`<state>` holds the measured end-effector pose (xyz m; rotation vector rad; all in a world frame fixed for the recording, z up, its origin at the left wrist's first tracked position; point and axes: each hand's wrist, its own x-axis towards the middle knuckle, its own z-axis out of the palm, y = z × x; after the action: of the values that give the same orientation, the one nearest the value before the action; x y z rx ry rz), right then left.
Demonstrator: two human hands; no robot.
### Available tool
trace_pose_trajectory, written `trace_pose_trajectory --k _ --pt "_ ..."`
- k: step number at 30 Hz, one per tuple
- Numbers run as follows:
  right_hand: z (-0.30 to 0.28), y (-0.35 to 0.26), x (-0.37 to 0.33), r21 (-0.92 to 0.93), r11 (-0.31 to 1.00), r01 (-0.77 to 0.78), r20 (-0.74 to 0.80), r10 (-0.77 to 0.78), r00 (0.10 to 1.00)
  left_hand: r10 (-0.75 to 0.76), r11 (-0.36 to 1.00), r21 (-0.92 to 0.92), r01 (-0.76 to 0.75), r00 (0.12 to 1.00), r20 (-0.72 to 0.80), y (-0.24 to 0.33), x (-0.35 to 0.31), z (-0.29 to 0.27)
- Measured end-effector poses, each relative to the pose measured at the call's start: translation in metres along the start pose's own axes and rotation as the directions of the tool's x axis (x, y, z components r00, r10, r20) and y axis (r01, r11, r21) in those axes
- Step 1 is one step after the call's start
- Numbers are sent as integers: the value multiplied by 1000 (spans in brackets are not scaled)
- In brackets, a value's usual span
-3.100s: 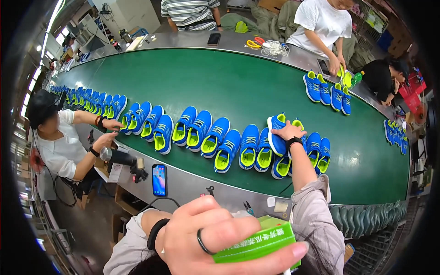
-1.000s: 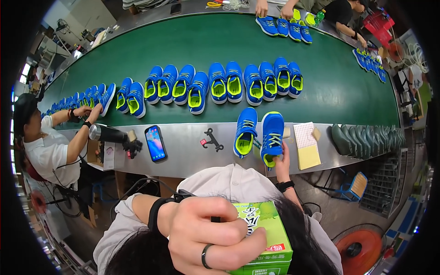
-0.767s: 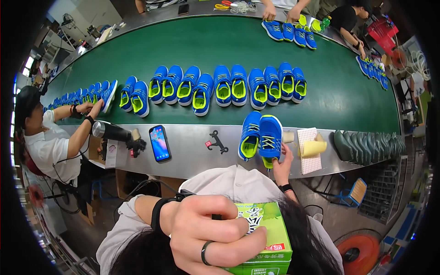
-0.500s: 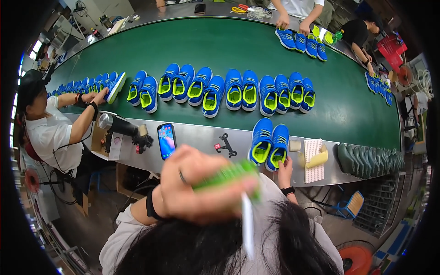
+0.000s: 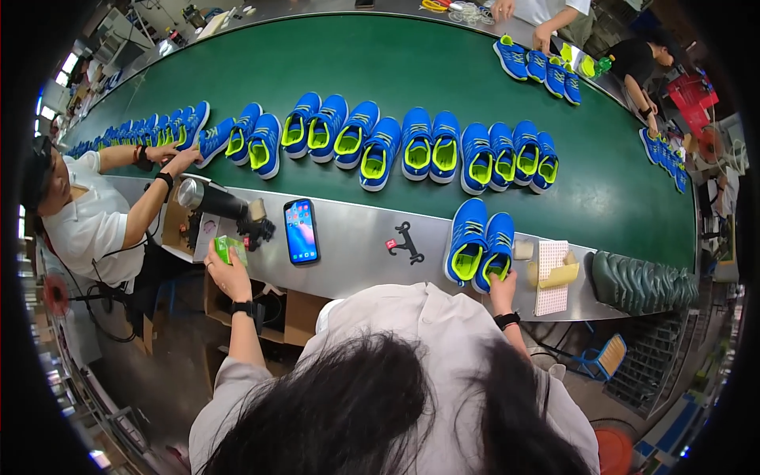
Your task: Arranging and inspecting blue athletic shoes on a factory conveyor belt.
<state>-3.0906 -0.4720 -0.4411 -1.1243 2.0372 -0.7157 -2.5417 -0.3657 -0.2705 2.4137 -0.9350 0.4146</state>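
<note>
Left hand is reaching out to about 9 o'clock of the wearer, fingers wrapped around a small green carton, holding it at the near edge of the grey metal bench. The carton is boxy, bright green with a paler printed face; the print is too small to tell. It is sitting just beside a black heat gun lying on its side at the bench's 9 o'clock end.

Right hand is resting at 2 o'clock, fingers curled onto the heel of the right shoe of a blue pair with lime-yellow insoles, toes pointing away toward the belt. Cannot tell whether it is gripping or only pressing.

Between the two hands: a smartphone lying flat with a lit, colourful screen, and a small black hook-shaped tool with a red tag touching it.

At 3 o'clock of the pair: a white rectangular pad with a dotted grid, and a yellow cloth lying across it.

Beyond the bench, the green conveyor belt is carrying a long row of blue shoes from 10 to 1 o'clock. A co-worker in white at 9 o'clock is handling shoes at the row's far-left end.
</note>
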Motion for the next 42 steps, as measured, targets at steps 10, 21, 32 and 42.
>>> trace_pose_trajectory --k 10,21,32,42 --pt "-13 20 13 122 993 2 79 -12 997 -280 951 -173 256 951 -132 -47 -17 65" --pt "-34 2 14 310 897 -315 284 228 931 -139 985 -91 148 986 94 129 -115 104" --pt "-36 27 33 242 956 -164 314 83 946 212 977 -122 -177 692 690 266 -217 152" --pt "-37 19 38 157 987 -37 299 -12 954 230 963 -59 -263 689 687 249 -206 138"
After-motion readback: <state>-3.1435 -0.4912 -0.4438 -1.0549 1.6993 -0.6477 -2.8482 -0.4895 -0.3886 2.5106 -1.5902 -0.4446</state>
